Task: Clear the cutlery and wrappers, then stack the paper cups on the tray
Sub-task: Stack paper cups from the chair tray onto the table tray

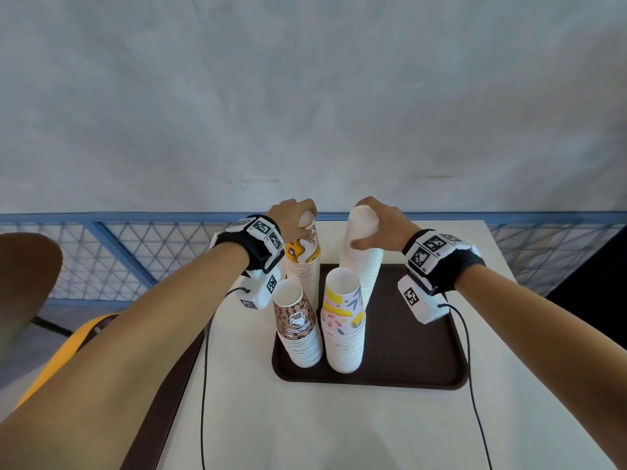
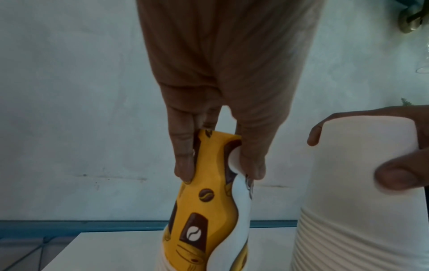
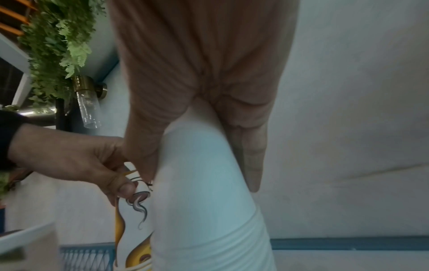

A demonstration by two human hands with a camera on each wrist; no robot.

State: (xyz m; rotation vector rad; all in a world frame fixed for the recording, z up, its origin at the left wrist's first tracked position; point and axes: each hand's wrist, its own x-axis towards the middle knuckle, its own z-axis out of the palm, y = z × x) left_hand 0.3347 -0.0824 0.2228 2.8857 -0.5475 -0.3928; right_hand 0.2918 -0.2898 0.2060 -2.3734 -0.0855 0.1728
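Fingers (image 2: 183,155) of the left hand (image 1: 291,215) were curled round the top cup of the yellow coffee-print stack (image 1: 303,266), with the thumb on one side and the other fingers on the opposite side, as the left wrist view showed. Fingers of the right hand (image 1: 383,222) were likewise wrapped round the top of the plain white stack (image 1: 363,252), the thumb pressed against its near side. Both stacks were held upright at the far edge of the dark brown tray (image 1: 407,351), which was laid on the white desk (image 1: 305,429). Whether the yellow stack stood on the tray or just beyond its far left corner could not be told. Nearer on the tray, a leopard-print stack (image 1: 298,334) and a pastel-patterned stack (image 1: 344,334) were set side by side, mouths down. A blue mesh railing (image 1: 118,252) was seen behind the desk.
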